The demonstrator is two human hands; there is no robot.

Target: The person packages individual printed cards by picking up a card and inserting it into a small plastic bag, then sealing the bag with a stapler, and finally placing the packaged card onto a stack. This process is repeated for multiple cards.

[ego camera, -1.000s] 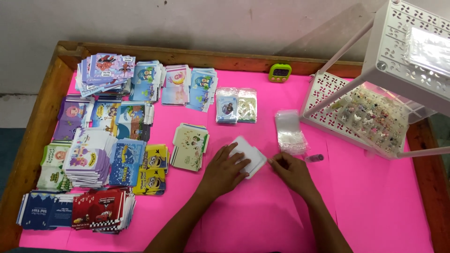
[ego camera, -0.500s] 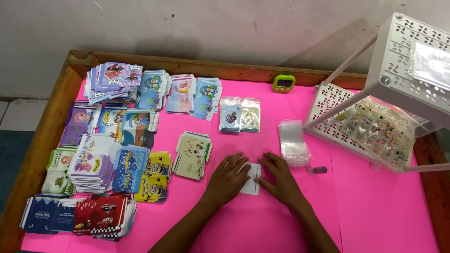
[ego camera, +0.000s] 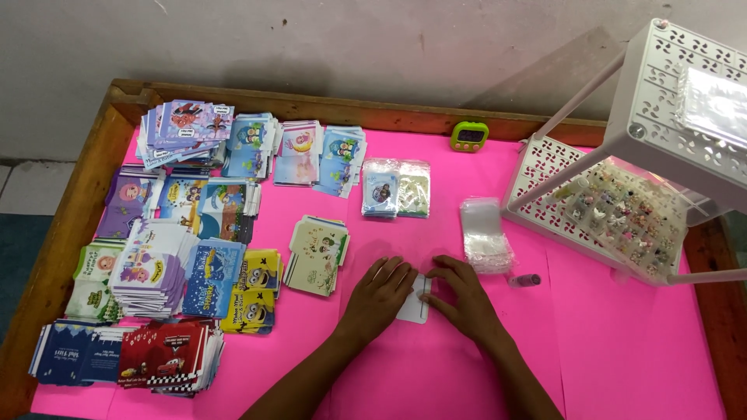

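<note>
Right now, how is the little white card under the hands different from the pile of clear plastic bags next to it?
The white card is solid white, while the clear bags are see-through and shiny. The card is one flat piece; the bags lie in a pile. The left hand and right hand both press on the card, but nothing touches the bags. Both lie flat on the pink table.

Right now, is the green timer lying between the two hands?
No, the green timer sits by the far wooden edge; a white card lies between them.
</note>
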